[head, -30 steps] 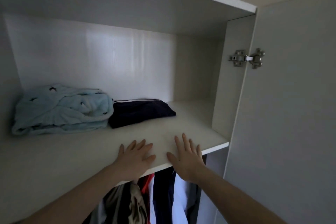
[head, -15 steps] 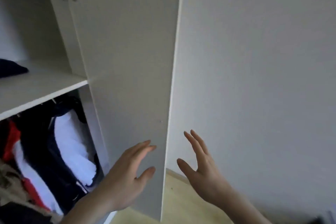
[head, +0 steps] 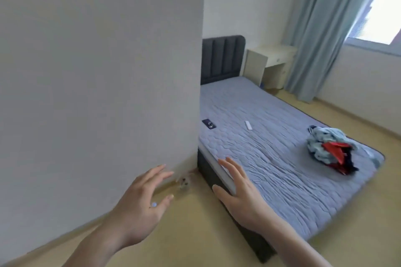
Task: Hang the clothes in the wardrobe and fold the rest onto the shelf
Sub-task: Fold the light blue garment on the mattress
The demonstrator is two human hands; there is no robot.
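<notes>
A heap of loose clothes (head: 332, 149), pale blue, red and dark pieces tangled together, lies near the foot corner of the bed (head: 271, 158). My left hand (head: 141, 204) hovers over the floor with fingers spread and holds nothing. My right hand (head: 238, 191) is held up beside the bed's near edge, fingers straight, also holding nothing. Both hands are well short of the heap. The wardrobe's shelf and rail are out of view.
A large white panel or wall (head: 97, 71) fills the left half. On the mattress lie a dark phone (head: 209, 124) and a white remote (head: 248, 125). A dark headboard (head: 221, 58), a cream desk (head: 269, 65) and blue curtains (head: 325, 28) stand beyond. Wooden floor lies around.
The view has swung right, from the wardrobe shelf past the open door to the bed. Both hands left the shelf edge and now hang in the air, holding nothing.
</notes>
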